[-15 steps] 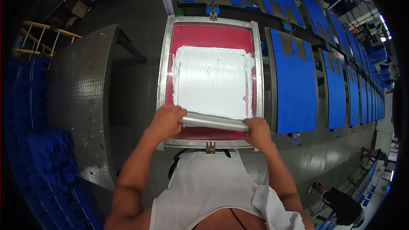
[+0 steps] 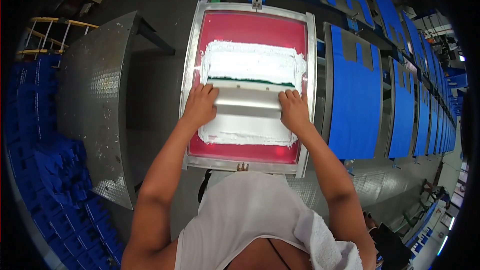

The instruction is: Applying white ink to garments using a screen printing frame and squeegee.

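Observation:
A wide metal squeegee [image 2: 248,99] with a green blade edge lies across a screen printing frame [image 2: 189,77]. My left hand [image 2: 201,104] is closed around its left end, and my right hand [image 2: 294,109] grips the right end. Under the squeegee, the frame's red mesh [image 2: 252,25] carries a rectangle of thick white ink [image 2: 250,60], with ridges along its borders. Ink shows both beyond the squeegee and on the side nearer me. A small metal clamp [image 2: 242,167] is at the frame's near rail, and another clamp [image 2: 256,1] is at its far rail.
To the right, rows of flat boards bear blue cut fabric pieces [image 2: 352,95]. A worn metal table [image 2: 97,105] stands at left, beside stacked blue fabric [image 2: 60,170] and a yellow rail [image 2: 60,22]. Another person [image 2: 387,242] is at the lower right.
Both hands have pushed the squeegee away from me, from the near end of the mesh to its middle. Its tilt has changed, so the broad face and green blade now show.

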A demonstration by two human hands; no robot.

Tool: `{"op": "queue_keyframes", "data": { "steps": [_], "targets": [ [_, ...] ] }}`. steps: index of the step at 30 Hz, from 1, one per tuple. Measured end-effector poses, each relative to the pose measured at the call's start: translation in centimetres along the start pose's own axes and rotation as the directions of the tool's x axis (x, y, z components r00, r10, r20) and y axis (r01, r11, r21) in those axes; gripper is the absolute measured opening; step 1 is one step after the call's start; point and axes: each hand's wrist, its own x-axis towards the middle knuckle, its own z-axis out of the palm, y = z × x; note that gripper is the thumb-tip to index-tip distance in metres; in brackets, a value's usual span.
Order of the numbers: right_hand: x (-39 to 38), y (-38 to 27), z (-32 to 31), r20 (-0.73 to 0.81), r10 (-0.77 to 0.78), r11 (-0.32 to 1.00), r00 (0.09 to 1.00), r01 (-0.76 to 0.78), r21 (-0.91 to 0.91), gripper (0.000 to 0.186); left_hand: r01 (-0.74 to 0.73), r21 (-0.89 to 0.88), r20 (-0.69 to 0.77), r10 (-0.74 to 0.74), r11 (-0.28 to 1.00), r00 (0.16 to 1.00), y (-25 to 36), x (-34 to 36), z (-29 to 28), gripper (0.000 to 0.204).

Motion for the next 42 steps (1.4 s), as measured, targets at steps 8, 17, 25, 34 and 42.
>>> {"op": "queue_keyframes", "data": {
  "steps": [8, 17, 25, 34, 42],
  "targets": [
    [-10.7, -6.1, -7.8, 0.234, 0.064, 0.969, 0.97, -0.117, 0.218, 0.039, 0.102, -0.228, 0.151, -0.069, 0.968, 0.986, 6.6, -11.4, -5.8, 0.042],
    [-14.3, -7.5, -4.2, 0.207, 0.147, 0.95, 0.967, -0.196, 0.244, 0.04, 0.103, -0.203, 0.099, -0.084, 0.974, 0.992, 7.2, -15.5, -1.7, 0.05],
    [3.4, 1.7, -0.8, 0.041, 0.084, 0.994, 0.996, -0.086, 0.071, 0.03, 0.101, -0.106, 0.006, -0.101, 0.989, 0.995, -1.2, 3.9, -0.6, 0.033],
    [-1.6, -1.8, -7.2, 0.408, 0.143, 0.979, 0.902, -0.189, 0.074, 0.042, 0.182, -0.185, 0.251, -0.133, 0.966, 0.959, 1.6, -1.8, -5.1, 0.033],
    [-8.1, -3.6, -2.4, 0.124, 0.129, 0.97, 0.984, -0.151, 0.189, 0.039, 0.125, -0.196, 0.098, -0.107, 0.973, 0.989, 3.9, -7.8, -1.4, 0.041]
  ]
}}
